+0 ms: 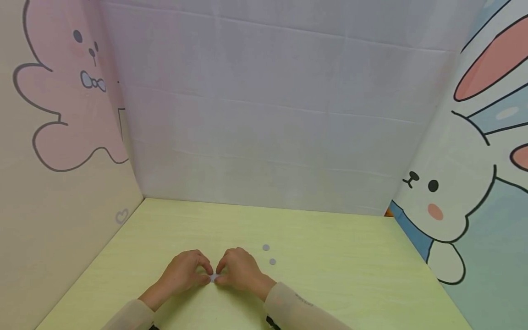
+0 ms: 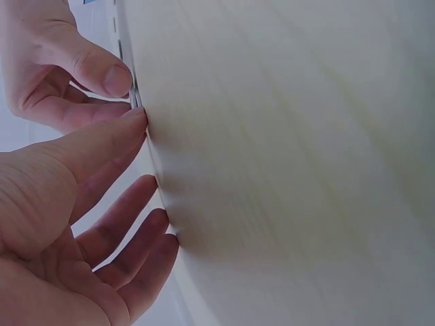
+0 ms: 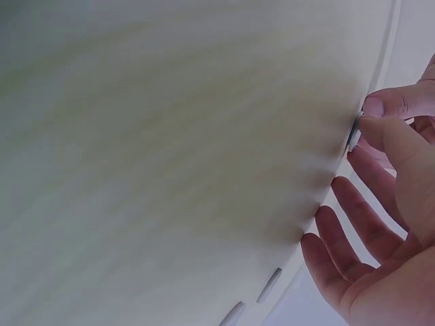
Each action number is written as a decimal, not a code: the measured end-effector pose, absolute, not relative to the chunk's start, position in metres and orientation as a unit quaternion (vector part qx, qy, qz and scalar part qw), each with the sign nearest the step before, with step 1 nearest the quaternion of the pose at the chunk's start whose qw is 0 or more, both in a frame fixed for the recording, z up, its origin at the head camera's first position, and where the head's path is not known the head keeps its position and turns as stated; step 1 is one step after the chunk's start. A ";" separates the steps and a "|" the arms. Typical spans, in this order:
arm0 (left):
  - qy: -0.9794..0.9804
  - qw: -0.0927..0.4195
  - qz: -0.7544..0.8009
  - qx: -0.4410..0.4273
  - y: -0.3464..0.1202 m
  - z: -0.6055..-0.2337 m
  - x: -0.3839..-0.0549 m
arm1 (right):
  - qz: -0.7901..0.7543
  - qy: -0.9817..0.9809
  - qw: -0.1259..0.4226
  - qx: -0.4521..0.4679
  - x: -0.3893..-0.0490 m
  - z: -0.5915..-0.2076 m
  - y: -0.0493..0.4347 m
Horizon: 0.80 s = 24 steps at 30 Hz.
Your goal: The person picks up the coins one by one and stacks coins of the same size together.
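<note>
Close together on the table, my left hand [image 1: 187, 270] and right hand [image 1: 239, 269] meet at a small flat grey disc [image 1: 213, 277]. Thumb and forefinger of each hand pinch it from opposite sides, low over the surface. In the left wrist view the disc [image 2: 135, 96] appears edge-on as a thin sliver between the two thumbs. The right wrist view also has the disc [image 3: 354, 132] edge-on, mostly covered by fingertips. The other fingers of both hands touch down on the tabletop.
Two more grey discs, a farther one [image 1: 266, 247] and a nearer one [image 1: 272, 261], lie flat beyond my right hand. The pale yellow-green table [image 1: 350, 266] is bounded by a white cloth wall [image 1: 264, 114] behind and printed cartoon panels at both sides.
</note>
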<state>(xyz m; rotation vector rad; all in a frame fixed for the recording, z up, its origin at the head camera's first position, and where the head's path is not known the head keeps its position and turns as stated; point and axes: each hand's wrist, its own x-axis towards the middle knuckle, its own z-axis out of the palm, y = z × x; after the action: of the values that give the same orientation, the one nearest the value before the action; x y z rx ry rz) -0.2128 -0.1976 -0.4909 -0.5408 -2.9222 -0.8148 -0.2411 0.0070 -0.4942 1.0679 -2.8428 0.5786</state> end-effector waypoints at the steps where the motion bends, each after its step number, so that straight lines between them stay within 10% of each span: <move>1: -0.948 0.030 -0.264 -0.176 -0.197 -0.491 -0.213 | 0.188 -0.919 0.026 0.346 -0.241 -0.494 0.007; 24: -0.943 0.036 -0.269 -0.191 -0.200 -0.491 -0.212 | 0.188 -0.916 0.027 0.353 -0.240 -0.491 0.011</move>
<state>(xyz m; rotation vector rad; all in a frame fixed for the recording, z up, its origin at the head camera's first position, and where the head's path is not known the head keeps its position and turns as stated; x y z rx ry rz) -0.2120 -0.1998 -0.4910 -0.5862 -2.8979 -0.8272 -0.2400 0.0107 -0.4914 1.0918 -2.8298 0.5804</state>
